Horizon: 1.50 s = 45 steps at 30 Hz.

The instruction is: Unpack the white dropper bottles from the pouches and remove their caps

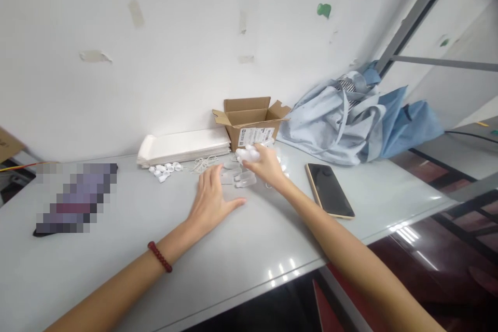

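My left hand [210, 194] rests at the table with fingers spread and thumb out, holding nothing. Beside its fingertips lie small clear plastic bottles [246, 180]. My right hand [267, 165] is closed around a bunch of small whitish plastic bottles [248, 154], just in front of the cardboard box. The fingers partly hide them, so their exact shape is unclear. More white pieces show behind and to the right of this hand. Left of the bottles lie a tangle of thin white strings [205, 163] and a cluster of white caps [165, 171].
An open cardboard box [251, 119] and a stack of long white paper sleeves [184, 146] stand against the wall. A phone [330, 190] lies right of my forearm. Blue cloth [342, 119] is heaped at the back right. A blurred-out dark-edged object [78, 199] lies left.
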Motion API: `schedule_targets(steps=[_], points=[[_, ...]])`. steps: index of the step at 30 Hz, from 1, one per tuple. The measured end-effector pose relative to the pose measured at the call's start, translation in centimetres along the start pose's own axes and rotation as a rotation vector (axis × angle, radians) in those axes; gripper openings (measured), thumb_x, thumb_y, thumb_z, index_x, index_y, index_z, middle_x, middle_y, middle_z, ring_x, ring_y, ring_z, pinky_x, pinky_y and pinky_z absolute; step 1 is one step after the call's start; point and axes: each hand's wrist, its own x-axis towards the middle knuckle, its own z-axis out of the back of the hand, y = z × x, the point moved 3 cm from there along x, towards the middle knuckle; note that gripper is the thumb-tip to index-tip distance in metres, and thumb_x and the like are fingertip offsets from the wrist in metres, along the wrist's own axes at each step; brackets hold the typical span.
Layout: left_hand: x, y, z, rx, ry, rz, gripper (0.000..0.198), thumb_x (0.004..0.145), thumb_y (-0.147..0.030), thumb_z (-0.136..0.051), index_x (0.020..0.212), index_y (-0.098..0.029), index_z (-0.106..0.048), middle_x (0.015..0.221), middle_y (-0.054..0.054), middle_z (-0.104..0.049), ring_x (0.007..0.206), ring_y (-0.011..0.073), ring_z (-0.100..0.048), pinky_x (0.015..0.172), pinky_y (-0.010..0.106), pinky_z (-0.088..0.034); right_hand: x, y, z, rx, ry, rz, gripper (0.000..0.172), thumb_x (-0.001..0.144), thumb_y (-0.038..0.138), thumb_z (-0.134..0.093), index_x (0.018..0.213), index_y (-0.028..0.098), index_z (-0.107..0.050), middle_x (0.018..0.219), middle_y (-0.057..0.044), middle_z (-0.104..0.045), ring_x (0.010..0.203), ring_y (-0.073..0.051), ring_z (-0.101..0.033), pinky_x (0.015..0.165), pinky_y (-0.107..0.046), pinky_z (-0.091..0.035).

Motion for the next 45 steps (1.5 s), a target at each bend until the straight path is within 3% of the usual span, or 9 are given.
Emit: schedule_targets(steps=[6, 16, 20, 24, 26, 28, 32, 38, 45], points=[[2.2, -0.8, -2.6, -0.082, 0.006, -0.015, 0.113, 0.062, -0.042, -0.081, 0.145, -0.019, -0.008, 0.145, 0.022, -0.026, 0.137, 0.0374, -0.026, 0.108, 0.055, -0.029, -0.9, 1.0, -2.0, -0.349, 0.176, 0.163, 0.021, 0.074, 0.025, -0.058, 0.093, 0.018, -0.055, 0.090, -0.008, -0.064, 0.084, -0.023, -0.057, 0.062, -0.028, -0.037], [3.1, -0.8, -2.3, -0.171, -0.014, 0.014, 0.094, 0.071, -0.023, -0.066, 0.145, -0.019, -0.008, 0.147, 0.020, -0.025, 0.137, 0.0332, -0.026, 0.109, 0.052, -0.030, -2.0, 1.3, -3.5, -0.223, 0.232, 0.265, 0.068, 0.075, 0.038, -0.062, 0.132, 0.006, -0.043, 0.123, -0.019, -0.048, 0.111, -0.033, -0.040, 0.094, -0.045, -0.039], [3.0, -0.7, -2.2, -0.188, 0.006, 0.032, 0.092, 0.072, -0.024, -0.067, 0.145, -0.023, -0.011, 0.148, 0.018, -0.025, 0.138, 0.0335, -0.025, 0.108, 0.053, -0.032, -1.6, 0.9, -2.8, -0.212, 0.313, 0.235, 0.081, 0.072, 0.045, -0.067, 0.137, 0.006, -0.040, 0.132, -0.021, -0.042, 0.119, -0.035, -0.036, 0.099, -0.049, -0.036], [2.8, -0.5, -2.4, -0.169, 0.096, 0.113, 0.073, 0.075, -0.033, -0.068, 0.139, -0.023, -0.033, 0.148, 0.017, -0.022, 0.137, 0.0369, -0.028, 0.105, 0.054, -0.036, -0.6, 0.6, 0.2, -0.094, 0.428, 0.203, 0.088, 0.066, 0.053, -0.073, 0.138, 0.013, -0.042, 0.136, -0.017, -0.044, 0.124, -0.033, -0.040, 0.101, -0.045, -0.036], [2.8, -0.5, -2.5, -0.147, 0.122, 0.146, 0.068, 0.077, -0.037, -0.068, 0.136, -0.021, -0.038, 0.148, 0.018, -0.022, 0.137, 0.0369, -0.028, 0.107, 0.052, -0.034, 0.0, 0.2, 2.4, -0.026, 0.444, 0.159, 0.069, 0.071, 0.050, -0.070, 0.129, 0.018, -0.052, 0.128, -0.012, -0.055, 0.114, -0.026, -0.052, 0.092, -0.036, -0.043], [2.7, -0.4, -2.6, -0.135, 0.132, 0.160, 0.067, 0.077, -0.037, -0.067, 0.135, -0.020, -0.038, 0.147, 0.018, -0.023, 0.138, 0.0361, -0.026, 0.109, 0.051, -0.031, 0.5, -0.7, 4.4, -0.101, 0.422, -0.014, 0.041, 0.079, 0.048, -0.061, 0.099, 0.013, -0.067, 0.097, -0.010, -0.069, 0.087, -0.021, -0.063, 0.076, -0.030, -0.047], [2.7, -0.5, -2.7, -0.129, 0.097, 0.121, 0.067, 0.076, -0.034, -0.068, 0.133, -0.020, -0.036, 0.141, 0.017, -0.032, 0.134, 0.0340, -0.032, 0.108, 0.051, -0.032, 0.1, -2.3, 6.6, -0.508, 0.539, -0.298, 0.043, 0.081, 0.049, -0.055, 0.057, 0.014, -0.061, 0.050, -0.008, -0.061, 0.054, -0.019, -0.061, 0.058, -0.030, -0.043], [2.7, -0.4, -2.7, -0.111, 0.050, 0.067, 0.066, 0.076, -0.032, -0.069, 0.131, -0.021, -0.035, 0.135, 0.015, -0.040, 0.127, 0.0319, -0.039, 0.105, 0.052, -0.035, -1.5, -3.4, 6.7, -0.651, 0.737, -0.483, 0.038, 0.066, 0.051, -0.071, 0.076, 0.015, -0.062, 0.048, -0.004, -0.062, 0.049, -0.019, -0.061, 0.054, -0.028, -0.042], [2.6, -0.4, -2.8, -0.125, 0.029, 0.054, 0.065, 0.076, -0.033, -0.069, 0.131, -0.023, -0.035, 0.132, 0.014, -0.042, 0.126, 0.0322, -0.040, 0.102, 0.053, -0.037, -3.7, -5.1, 7.7, -0.474, 0.774, -0.458, 0.030, 0.072, 0.038, -0.062, 0.053, 0.016, -0.055, 0.052, -0.007, -0.064, 0.050, -0.016, -0.059, 0.051, -0.025, -0.041]])
